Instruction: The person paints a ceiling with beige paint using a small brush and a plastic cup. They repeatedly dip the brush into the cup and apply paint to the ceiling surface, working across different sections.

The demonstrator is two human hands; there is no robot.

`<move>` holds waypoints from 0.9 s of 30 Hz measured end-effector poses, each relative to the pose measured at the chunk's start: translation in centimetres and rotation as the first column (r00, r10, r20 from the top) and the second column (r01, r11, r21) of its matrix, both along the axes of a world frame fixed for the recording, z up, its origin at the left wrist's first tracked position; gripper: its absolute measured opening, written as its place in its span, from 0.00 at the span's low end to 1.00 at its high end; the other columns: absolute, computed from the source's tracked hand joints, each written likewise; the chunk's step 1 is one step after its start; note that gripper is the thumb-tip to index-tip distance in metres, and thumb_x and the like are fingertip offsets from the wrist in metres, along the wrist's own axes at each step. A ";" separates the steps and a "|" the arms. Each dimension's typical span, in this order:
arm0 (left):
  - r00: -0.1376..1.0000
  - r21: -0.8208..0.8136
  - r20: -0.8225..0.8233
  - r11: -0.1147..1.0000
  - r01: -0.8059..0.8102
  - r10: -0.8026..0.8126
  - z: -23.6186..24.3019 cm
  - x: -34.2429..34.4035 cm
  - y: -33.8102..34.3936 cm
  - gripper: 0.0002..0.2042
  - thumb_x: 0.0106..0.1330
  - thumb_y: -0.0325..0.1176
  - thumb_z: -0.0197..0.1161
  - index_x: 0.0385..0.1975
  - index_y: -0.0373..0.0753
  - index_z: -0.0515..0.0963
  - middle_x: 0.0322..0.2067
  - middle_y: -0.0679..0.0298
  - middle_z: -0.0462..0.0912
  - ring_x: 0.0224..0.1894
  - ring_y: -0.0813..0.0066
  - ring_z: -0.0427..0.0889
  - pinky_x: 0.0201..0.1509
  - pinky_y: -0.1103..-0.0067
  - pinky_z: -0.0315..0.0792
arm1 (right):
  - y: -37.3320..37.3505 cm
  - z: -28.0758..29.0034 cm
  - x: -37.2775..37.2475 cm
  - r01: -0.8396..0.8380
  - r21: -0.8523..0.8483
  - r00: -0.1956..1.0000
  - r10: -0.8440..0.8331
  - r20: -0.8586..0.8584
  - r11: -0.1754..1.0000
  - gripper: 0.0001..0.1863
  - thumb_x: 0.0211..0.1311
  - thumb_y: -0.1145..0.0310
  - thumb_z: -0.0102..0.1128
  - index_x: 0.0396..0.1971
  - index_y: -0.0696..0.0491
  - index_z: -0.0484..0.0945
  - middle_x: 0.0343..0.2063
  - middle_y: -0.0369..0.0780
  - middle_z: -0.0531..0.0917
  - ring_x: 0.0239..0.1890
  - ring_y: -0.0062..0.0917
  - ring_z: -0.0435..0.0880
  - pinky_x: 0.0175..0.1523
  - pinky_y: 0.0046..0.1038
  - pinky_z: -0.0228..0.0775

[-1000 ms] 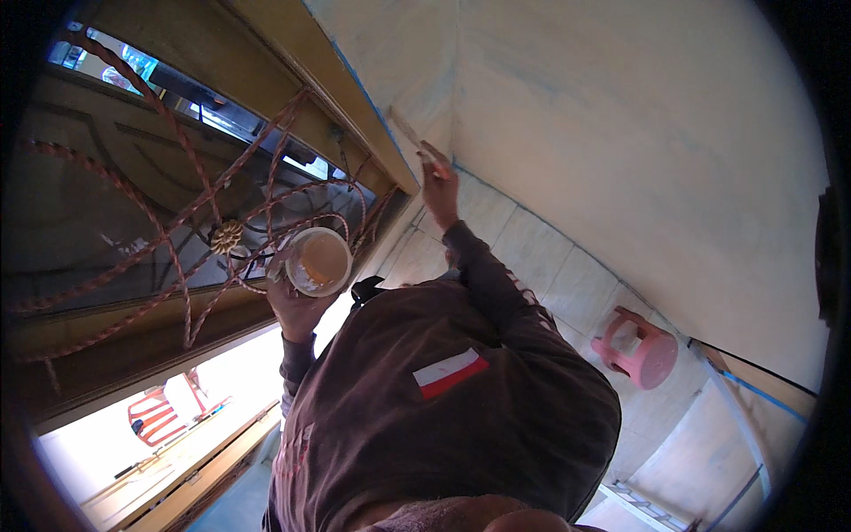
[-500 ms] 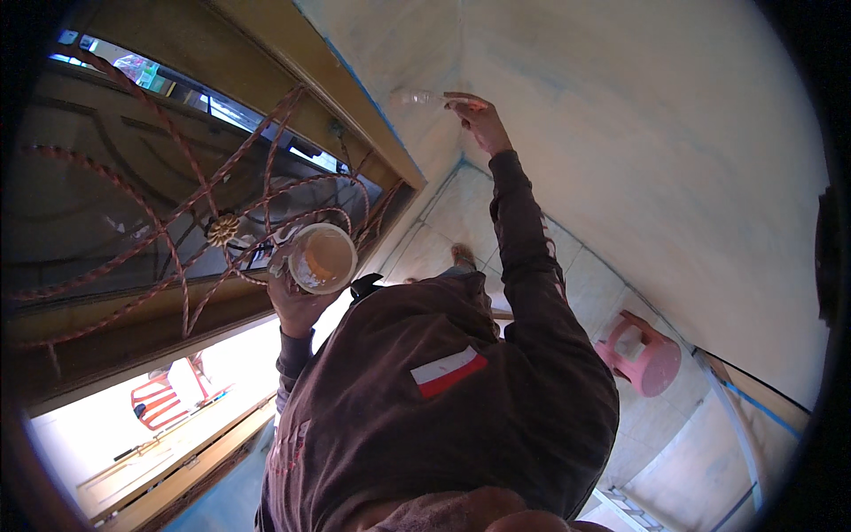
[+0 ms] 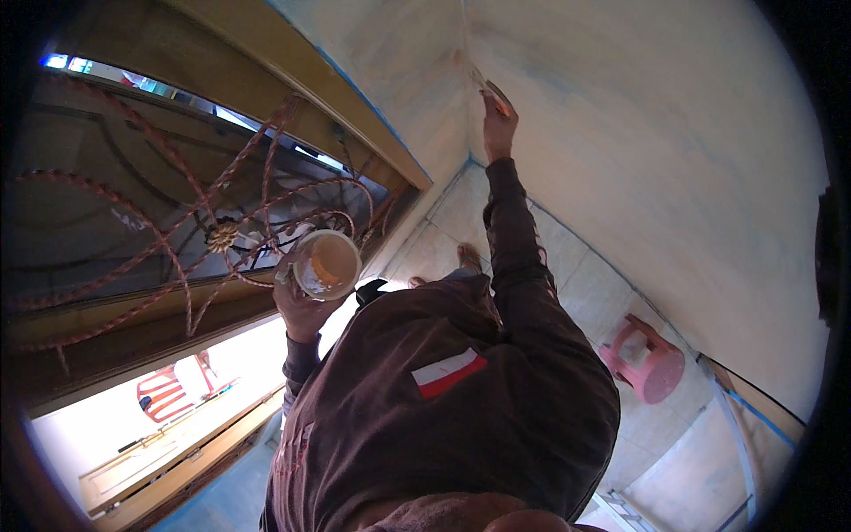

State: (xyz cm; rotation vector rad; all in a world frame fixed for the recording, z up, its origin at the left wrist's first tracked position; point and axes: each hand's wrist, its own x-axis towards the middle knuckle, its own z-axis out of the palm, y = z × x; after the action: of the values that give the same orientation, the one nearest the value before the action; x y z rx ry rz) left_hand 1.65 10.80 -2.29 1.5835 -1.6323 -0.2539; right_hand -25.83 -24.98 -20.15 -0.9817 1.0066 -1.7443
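Note:
My left hand (image 3: 300, 301) holds a pale round tub (image 3: 325, 264) with beige material inside, beside the twisted reddish grille (image 3: 182, 284) of a wood-framed window or door (image 3: 222, 40). My right hand (image 3: 498, 120) is stretched up to the corner of the pale, blue-smudged wall (image 3: 638, 160), closed on a thin flat tool (image 3: 481, 82) with an orange part at the grip. The tool's far end is near or against the wall by the corner. Whether it touches is unclear.
A pink stool (image 3: 656, 372) lies or stands on the tiled floor (image 3: 576, 270) by the right wall. My sandalled foot (image 3: 470, 257) shows below the corner. A bright opening (image 3: 106, 426) at lower left shows a red slatted chair (image 3: 164, 395). A pale strip (image 3: 745, 443) runs at lower right.
My right hand has moved up and rightward with the tool, higher along the wall corner. My left hand and tub have shifted slightly right. My foot has come into clearer view.

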 end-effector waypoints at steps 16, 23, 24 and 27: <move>0.997 0.044 0.080 0.999 0.002 -0.006 -0.1 0.5 -0.6 0.45 0.40 0.33 0.89 0.60 0.36 0.68 0.56 0.52 0.81 0.58 0.60 0.82 0.62 0.66 0.78 | 12.3 -3.0 9.6 -0.136 0.173 0.965 0.170 -0.197 0.975 0.17 0.74 0.67 0.59 0.59 0.54 0.80 0.55 0.47 0.84 0.57 0.33 0.83 0.62 0.32 0.72; 0.998 0.018 -0.043 0.999 0.047 -0.046 -1.0 0.4 -1.6 0.48 0.40 0.34 0.90 0.62 0.35 0.66 0.58 0.52 0.78 0.59 0.59 0.81 0.63 0.65 0.78 | 15.3 -4.6 4.3 -0.337 0.265 0.920 0.376 -0.109 0.903 0.16 0.74 0.68 0.59 0.58 0.55 0.82 0.47 0.42 0.88 0.53 0.25 0.84 0.60 0.30 0.73; 0.995 0.008 -0.088 0.998 0.055 -0.054 -0.9 0.1 -1.8 0.48 0.39 0.34 0.90 0.62 0.35 0.66 0.58 0.52 0.78 0.59 0.59 0.81 0.63 0.66 0.77 | 14.9 -4.8 3.6 -0.341 0.292 0.920 0.381 -0.093 0.894 0.16 0.75 0.68 0.59 0.57 0.55 0.82 0.46 0.41 0.89 0.51 0.24 0.84 0.59 0.29 0.73; 0.982 0.012 -0.172 0.996 0.086 -0.082 -0.6 -0.4 -2.1 0.48 0.39 0.34 0.90 0.62 0.36 0.66 0.57 0.52 0.79 0.59 0.59 0.80 0.63 0.66 0.77 | 11.9 -5.4 2.4 -0.304 0.330 0.938 0.342 -0.060 0.894 0.16 0.74 0.67 0.60 0.57 0.56 0.82 0.41 0.37 0.89 0.45 0.20 0.84 0.54 0.25 0.74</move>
State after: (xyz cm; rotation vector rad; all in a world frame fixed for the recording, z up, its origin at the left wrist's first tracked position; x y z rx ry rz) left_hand 1.23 8.73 -2.88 1.4662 -1.5683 -0.4405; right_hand -23.45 -13.09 -25.51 -0.9864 1.0866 -1.2177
